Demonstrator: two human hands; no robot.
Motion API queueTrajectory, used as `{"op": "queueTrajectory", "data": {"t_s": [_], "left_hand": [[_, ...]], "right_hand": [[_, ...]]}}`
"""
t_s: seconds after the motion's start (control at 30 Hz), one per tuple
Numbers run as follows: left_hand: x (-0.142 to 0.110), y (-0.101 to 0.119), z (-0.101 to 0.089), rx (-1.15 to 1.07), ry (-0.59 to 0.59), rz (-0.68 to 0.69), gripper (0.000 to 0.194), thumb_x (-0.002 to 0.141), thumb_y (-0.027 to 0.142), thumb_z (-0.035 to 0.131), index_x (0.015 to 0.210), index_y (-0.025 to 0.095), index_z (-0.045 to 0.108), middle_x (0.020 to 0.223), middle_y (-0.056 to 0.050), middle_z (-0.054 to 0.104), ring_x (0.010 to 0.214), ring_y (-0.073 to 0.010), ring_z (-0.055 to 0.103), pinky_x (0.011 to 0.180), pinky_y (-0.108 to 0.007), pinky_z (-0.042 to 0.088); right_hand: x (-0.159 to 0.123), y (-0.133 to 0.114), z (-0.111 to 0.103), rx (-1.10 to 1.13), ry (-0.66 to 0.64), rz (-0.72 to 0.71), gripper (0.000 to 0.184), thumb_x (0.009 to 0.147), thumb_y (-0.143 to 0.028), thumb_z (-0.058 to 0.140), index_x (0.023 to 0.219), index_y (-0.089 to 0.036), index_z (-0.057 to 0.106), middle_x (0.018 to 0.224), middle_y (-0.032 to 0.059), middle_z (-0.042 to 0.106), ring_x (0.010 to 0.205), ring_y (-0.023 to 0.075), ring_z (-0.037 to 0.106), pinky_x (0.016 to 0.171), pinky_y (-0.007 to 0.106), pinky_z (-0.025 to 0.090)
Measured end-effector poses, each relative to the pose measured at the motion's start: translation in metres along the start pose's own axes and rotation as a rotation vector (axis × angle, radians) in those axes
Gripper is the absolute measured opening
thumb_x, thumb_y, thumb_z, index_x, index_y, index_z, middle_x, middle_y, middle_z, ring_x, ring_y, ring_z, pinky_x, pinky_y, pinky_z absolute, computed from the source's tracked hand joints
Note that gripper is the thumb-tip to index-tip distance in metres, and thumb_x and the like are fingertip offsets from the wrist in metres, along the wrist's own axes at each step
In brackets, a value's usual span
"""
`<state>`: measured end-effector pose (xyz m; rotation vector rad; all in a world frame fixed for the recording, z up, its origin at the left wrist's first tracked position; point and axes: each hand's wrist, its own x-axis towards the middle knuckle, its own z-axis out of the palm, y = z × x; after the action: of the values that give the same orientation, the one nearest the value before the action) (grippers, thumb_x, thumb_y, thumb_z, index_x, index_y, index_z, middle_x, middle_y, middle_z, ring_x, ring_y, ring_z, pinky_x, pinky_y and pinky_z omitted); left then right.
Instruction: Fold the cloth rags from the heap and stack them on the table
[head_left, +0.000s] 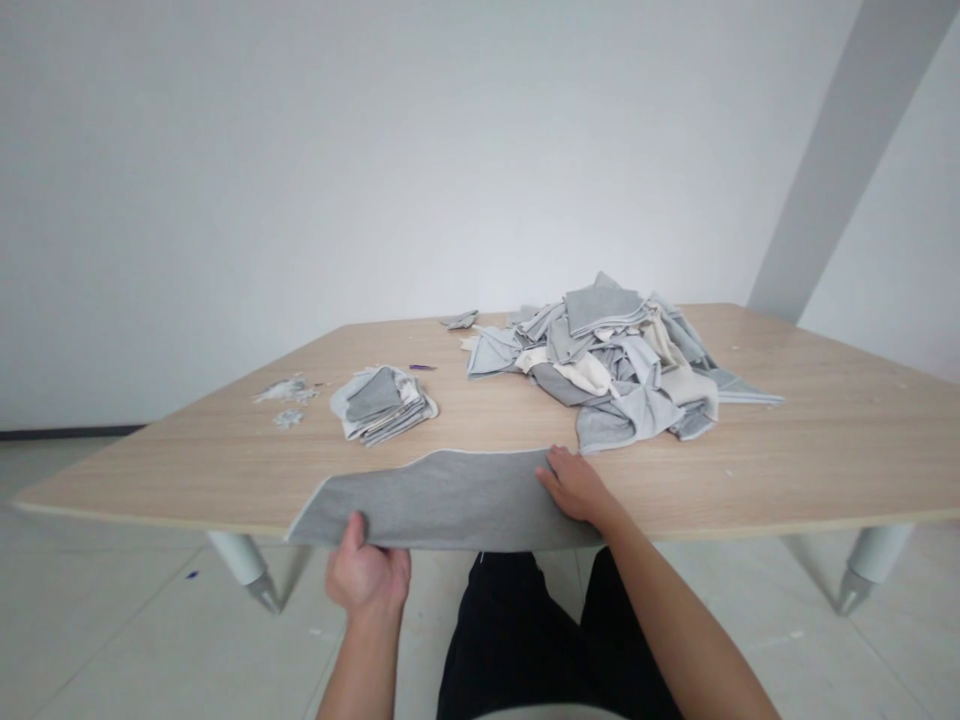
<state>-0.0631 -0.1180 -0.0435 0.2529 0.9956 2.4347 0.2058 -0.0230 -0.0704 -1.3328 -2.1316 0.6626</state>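
A white wall [450, 150] stands behind a light wood table [810, 450]. A long gray cloth [457, 500] lies along the table's near edge, spread out flat. The left hand [367, 570] pinches the front of the gray cloth near its left end, thumb on top. The right hand [576, 485] is open and rests flat on its right end, not gripping. Behind the gray cloth, to the left, a small stack [379, 397] looks done. Behind it, to the right, a big messy heap [602, 306] looks left to do. The gray cloth itself looks only partway done.
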Motion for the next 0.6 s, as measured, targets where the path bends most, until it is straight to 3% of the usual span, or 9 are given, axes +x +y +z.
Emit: {"op": "queueTrajectory", "data": {"t_s": [0.1, 0.17, 0.23, 0.33, 0.4, 0.47, 0.53, 0.6], "left_hand": [[-0.014, 0.005, 0.016, 0.091, -0.073, 0.176, 0.038, 0.080, 0.022, 0.058, 0.119, 0.018, 0.059, 0.115, -0.006, 0.065, 0.113, -0.0248, 0.057, 0.103, -0.049, 0.041], [-0.029, 0.005, 0.026, 0.272, -0.229, 0.246, 0.035, 0.080, 0.026, 0.060, 0.113, 0.016, 0.063, 0.111, -0.007, 0.067, 0.113, -0.0267, 0.057, 0.105, -0.049, 0.038], [-0.051, 0.002, 0.035, 0.533, -0.616, 0.324, 0.035, 0.080, 0.026, 0.059, 0.114, 0.016, 0.064, 0.114, -0.010, 0.066, 0.117, -0.0278, 0.055, 0.108, -0.050, 0.034], [-0.089, -0.007, 0.050, 0.913, -1.474, 0.459, 0.052, 0.076, 0.017, 0.058, 0.128, 0.019, 0.055, 0.135, -0.010, 0.054, 0.128, -0.0266, 0.045, 0.113, -0.050, 0.024], [-0.107, -0.013, 0.057, 1.082, -1.744, 0.519, 0.069, 0.074, 0.020, 0.062, 0.139, 0.018, 0.041, 0.145, -0.013, 0.041, 0.134, -0.0273, 0.036, 0.114, -0.051, 0.023], [-0.114, -0.017, 0.058, 1.151, -1.768, 0.590, 0.077, 0.077, 0.027, 0.062, 0.145, 0.015, 0.028, 0.149, -0.014, 0.033, 0.137, -0.0257, 0.031, 0.115, -0.051, 0.020], [-0.108, -0.018, 0.053, 1.161, -1.650, 0.673, 0.069, 0.085, 0.031, 0.054, 0.146, 0.016, 0.025, 0.149, -0.013, 0.035, 0.137, -0.0223, 0.032, 0.116, -0.049, 0.018], [-0.098, -0.015, 0.045, 1.181, -1.499, 0.746, 0.056, 0.091, 0.031, 0.044, 0.143, 0.016, 0.031, 0.145, -0.012, 0.041, 0.135, -0.0203, 0.035, 0.116, -0.047, 0.019]], "right_hand": [[0.001, 0.002, -0.009, 0.117, 0.005, -0.004, 0.066, 0.090, -0.062, 0.032, 0.127, -0.012, 0.056, 0.140, 0.0160, 0.047, 0.135, 0.0248, 0.036, 0.112, 0.042, 0.021], [0.000, 0.004, -0.015, 0.194, 0.030, 0.014, 0.068, 0.093, -0.062, 0.021, 0.128, -0.014, 0.055, 0.137, 0.0132, 0.050, 0.133, 0.0214, 0.039, 0.112, 0.040, 0.024], [-0.001, 0.008, -0.020, 0.258, 0.065, 0.045, 0.075, 0.094, -0.061, 0.008, 0.130, -0.014, 0.053, 0.136, 0.0130, 0.052, 0.132, 0.0204, 0.041, 0.111, 0.041, 0.027], [-0.002, 0.017, -0.024, 0.546, 0.102, 0.147, 0.083, 0.092, -0.061, -0.002, 0.132, -0.012, 0.052, 0.132, 0.0141, 0.055, 0.127, 0.0219, 0.047, 0.107, 0.042, 0.034], [0.000, 0.024, -0.024, 0.831, 0.116, 0.236, 0.084, 0.090, -0.064, -0.001, 0.130, -0.012, 0.052, 0.132, 0.0141, 0.056, 0.124, 0.0229, 0.051, 0.104, 0.043, 0.039], [0.004, 0.031, -0.023, 1.016, 0.123, 0.277, 0.081, 0.091, -0.065, 0.005, 0.129, -0.013, 0.054, 0.134, 0.0139, 0.053, 0.124, 0.0232, 0.051, 0.103, 0.044, 0.039], [0.007, 0.036, -0.020, 1.071, 0.137, 0.266, 0.074, 0.092, -0.064, 0.012, 0.127, -0.015, 0.055, 0.135, 0.0140, 0.052, 0.125, 0.0231, 0.050, 0.104, 0.045, 0.037], [0.010, 0.039, -0.017, 1.066, 0.143, 0.244, 0.068, 0.092, -0.063, 0.020, 0.126, -0.016, 0.056, 0.137, 0.0133, 0.051, 0.126, 0.0224, 0.049, 0.106, 0.046, 0.034]]}}
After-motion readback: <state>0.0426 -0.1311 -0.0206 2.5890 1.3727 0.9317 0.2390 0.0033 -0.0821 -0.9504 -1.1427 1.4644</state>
